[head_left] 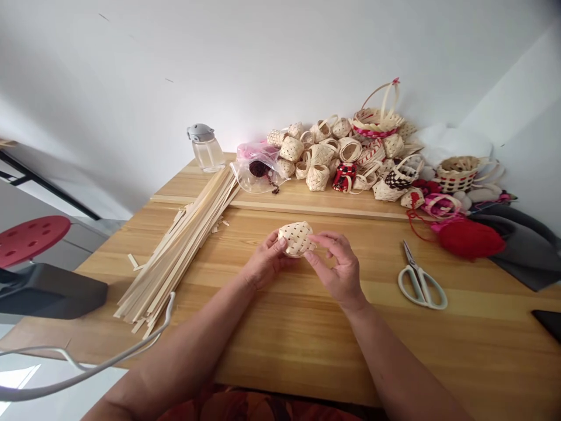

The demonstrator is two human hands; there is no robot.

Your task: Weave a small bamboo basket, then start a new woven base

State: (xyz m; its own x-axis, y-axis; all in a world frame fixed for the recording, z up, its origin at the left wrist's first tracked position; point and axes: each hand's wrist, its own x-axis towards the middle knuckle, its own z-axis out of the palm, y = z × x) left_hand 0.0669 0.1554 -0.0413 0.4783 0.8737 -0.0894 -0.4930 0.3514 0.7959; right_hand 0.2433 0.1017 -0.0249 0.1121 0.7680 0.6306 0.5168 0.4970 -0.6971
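A small basket [297, 238] woven from pale flat strips is held above the wooden table [280, 327], its checkered side facing me. My left hand [268, 257] is closed around its left side, with the thumb pressed on the weave. At the basket's right edge, the thumb and index finger of my right hand [337, 266] come close together by the weave. Whether a strip end lies between those fingertips is too small to make out. White-handled scissors [421, 280] lie to the right of my right hand.
Long pale strips [184, 245] lie in a bundle on the left. Along the wall are many small woven baskets [322, 155], a water bottle [205, 147] and a plastic bag [258, 169]. Red yarn [471, 237] sits at right. A white cable [131, 351] crosses the near left corner.
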